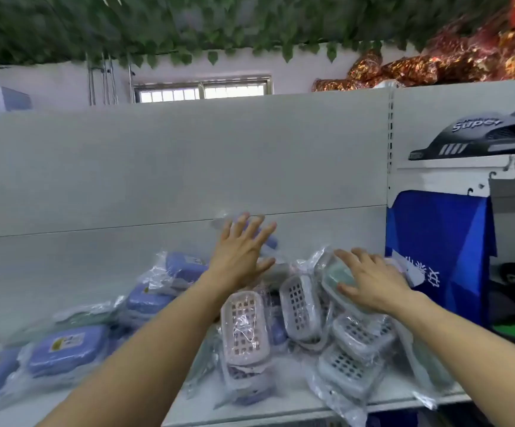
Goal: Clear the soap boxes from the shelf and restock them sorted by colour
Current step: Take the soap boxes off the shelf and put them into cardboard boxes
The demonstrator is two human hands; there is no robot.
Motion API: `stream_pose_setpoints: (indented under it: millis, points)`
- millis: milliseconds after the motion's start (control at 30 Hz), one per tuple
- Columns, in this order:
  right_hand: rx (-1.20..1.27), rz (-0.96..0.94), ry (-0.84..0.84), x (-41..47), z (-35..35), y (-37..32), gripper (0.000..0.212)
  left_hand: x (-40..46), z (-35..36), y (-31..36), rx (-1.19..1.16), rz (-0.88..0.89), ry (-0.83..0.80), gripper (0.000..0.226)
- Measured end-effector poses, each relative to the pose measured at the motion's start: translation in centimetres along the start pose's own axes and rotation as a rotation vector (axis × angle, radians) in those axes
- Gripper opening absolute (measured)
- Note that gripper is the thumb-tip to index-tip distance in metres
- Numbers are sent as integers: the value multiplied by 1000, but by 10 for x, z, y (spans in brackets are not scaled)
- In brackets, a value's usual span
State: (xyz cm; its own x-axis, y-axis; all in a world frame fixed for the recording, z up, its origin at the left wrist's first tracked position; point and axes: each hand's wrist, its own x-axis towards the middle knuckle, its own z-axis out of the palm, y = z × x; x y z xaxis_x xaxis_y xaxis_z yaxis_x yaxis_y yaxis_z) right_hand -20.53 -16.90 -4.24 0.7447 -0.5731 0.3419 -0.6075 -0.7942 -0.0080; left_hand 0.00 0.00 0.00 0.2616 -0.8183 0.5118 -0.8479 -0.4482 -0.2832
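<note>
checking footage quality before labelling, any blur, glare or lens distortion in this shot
Head view: wide-angle bend bows the shelf edge and back panel; the leaves overhead are smeared by blur; the left hand is slightly soft, the right hand sharper; glare on the plastic wrap hides detail on the soap boxes; the window is blown out.

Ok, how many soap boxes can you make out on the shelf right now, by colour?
Blue soap boxes: 5
Grey-white soap boxes: 3
Pink soap box: 1
Green soap box: 1
Total: 10 plainly visible; the pile may hide more.
</note>
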Motion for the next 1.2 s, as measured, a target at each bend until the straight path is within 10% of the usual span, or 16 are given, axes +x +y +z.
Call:
stream_pose_setpoints:
  millis: [400,933,1200]
  points:
    - [169,78,-273,49,36,18,91,80,26,-14,165,-269,-292,89]
    - [268,65,162,49,46,9,90,90,32,-28,0,-265,-224,96]
    - [240,56,578,34,19,-16,90,36,8,-26,-143,-295,254,101]
